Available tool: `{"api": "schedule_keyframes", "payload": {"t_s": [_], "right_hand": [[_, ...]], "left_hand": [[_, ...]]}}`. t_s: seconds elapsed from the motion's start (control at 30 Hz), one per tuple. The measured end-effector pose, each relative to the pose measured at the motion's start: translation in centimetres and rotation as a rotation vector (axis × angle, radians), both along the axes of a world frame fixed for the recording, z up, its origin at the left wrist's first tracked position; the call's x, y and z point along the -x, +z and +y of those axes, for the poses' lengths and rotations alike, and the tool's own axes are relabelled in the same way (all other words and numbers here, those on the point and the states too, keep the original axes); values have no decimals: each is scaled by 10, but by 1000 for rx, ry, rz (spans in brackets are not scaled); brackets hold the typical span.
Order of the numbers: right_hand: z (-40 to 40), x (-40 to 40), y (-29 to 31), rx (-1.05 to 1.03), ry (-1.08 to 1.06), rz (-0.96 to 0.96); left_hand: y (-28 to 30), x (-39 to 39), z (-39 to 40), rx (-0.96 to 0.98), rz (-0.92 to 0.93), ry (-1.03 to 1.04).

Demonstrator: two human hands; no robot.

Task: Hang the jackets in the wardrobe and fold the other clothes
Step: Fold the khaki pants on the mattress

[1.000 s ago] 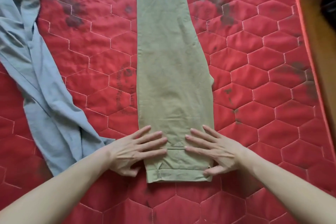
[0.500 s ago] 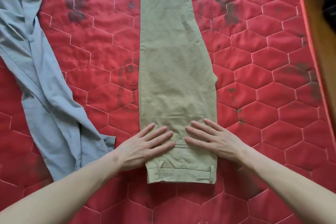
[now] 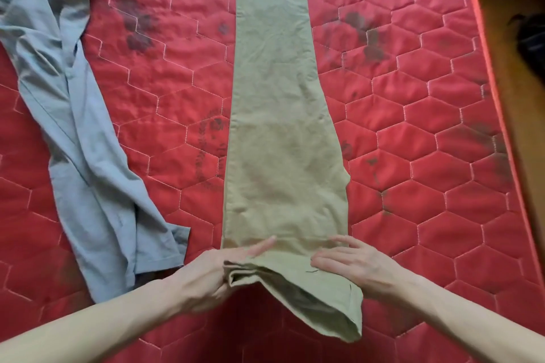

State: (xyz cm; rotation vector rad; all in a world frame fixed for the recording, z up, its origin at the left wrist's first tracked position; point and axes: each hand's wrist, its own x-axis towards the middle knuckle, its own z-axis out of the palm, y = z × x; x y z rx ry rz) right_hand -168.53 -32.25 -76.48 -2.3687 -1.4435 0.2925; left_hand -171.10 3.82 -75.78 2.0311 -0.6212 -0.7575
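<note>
Both hands have just raised the near hem of the khaki trousers (image 3: pixel 280 127): left hand (image 3: pixel 206 277) pinches it, right hand (image 3: pixel 351 267) lies flat-fingered, so folding has begun.

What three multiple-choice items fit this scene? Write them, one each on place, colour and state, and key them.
1. Where does the grey-blue garment lie?
A. On the trousers
B. Left of the trousers
C. Right of the trousers

2. What colour is the mattress?
A. Red
B. Green
C. White

3. How is the near end of the trousers?
A. Flat on the mattress
B. Rolled up tight
C. Lifted off the mattress

Key:
1 B, it lies apart from them on the left side.
2 A, its quilted hexagons are red.
3 C, the left hand grips its corner and the end is raised.
</note>
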Motion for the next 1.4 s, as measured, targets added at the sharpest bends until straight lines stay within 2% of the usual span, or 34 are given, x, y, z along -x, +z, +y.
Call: {"api": "schedule_keyframes", "payload": {"t_s": [0.07, 0.13, 0.23, 0.4, 0.5, 0.67, 0.87, 1.0, 1.07, 1.1, 1.17, 1.2, 1.27, 1.33, 1.4], "right_hand": [[6, 5, 6, -83, -184, 209], [11, 10, 5, -176, -385, 346], [24, 8, 1, -260, -734, 423], [65, -13, 5, -422, -1125, 466], [79, -20, -5, -480, -1266, 478], [82, -27, -26, -312, -1393, 442], [79, -46, -25, -152, -1530, 296], [79, -52, -23, 2, -1544, 259], [80, -55, -17, -28, -1541, 172], [80, -57, -13, -86, -1490, 69], [84, -59, -8, -174, -1236, -125], [88, -60, -7, -175, -1060, -151], [97, -61, -12, -77, -767, -113], [103, -61, -25, 64, -661, -85], [105, -62, -37, 156, -684, -40]], "left_hand": [[4, -1, -1, 55, -24, 91], [3, -7, 2, 99, 30, 189], [1, -20, -2, 116, 125, 424], [-7, -35, -16, 87, 56, 716], [-14, -43, -23, 109, 74, 837], [-28, -58, -35, 80, 169, 971], [-27, -78, -37, -12, 91, 1060], [-25, -84, -41, -210, 24, 1097], [-20, -84, -46, -319, 6, 1133], [-15, -83, -49, -366, -40, 1155], [-8, -77, -56, -373, -212, 1154], [-5, -73, -59, -375, -317, 1084], [-6, -65, -63, -401, -487, 763], [-23, -62, -60, -426, -574, 429], [-42, -65, -53, -493, -591, 253]]}}
